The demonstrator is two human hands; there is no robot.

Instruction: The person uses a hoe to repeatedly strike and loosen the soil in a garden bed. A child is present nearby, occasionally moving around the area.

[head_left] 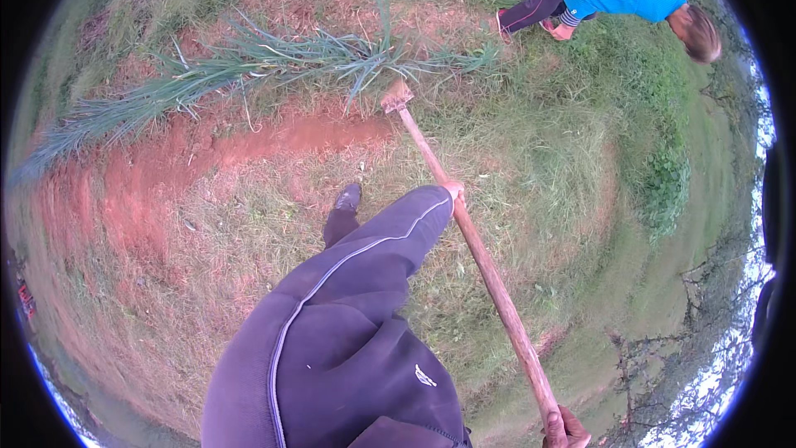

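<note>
Hoe with long brown wooden handle (484, 261): blade (397, 96) far, just beside row of long, narrow blue-green leaves (224, 68).
Left hand (456, 190): fingers clamped around far part of handle.
Right hand (568, 430): fingers clamped around near end.
Strip of bare red soil (282, 137): left of blade, seemingly already worked.
Patchy green grass (531, 149): right of blade, seemingly not yet worked.

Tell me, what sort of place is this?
It looks like an outdoor vegetable patch or small farm field. A row of long, thin, blue-green leafy plants grows beside bare reddish soil, and a long wooden-handled tool, probably a hoe, points toward them.
</note>
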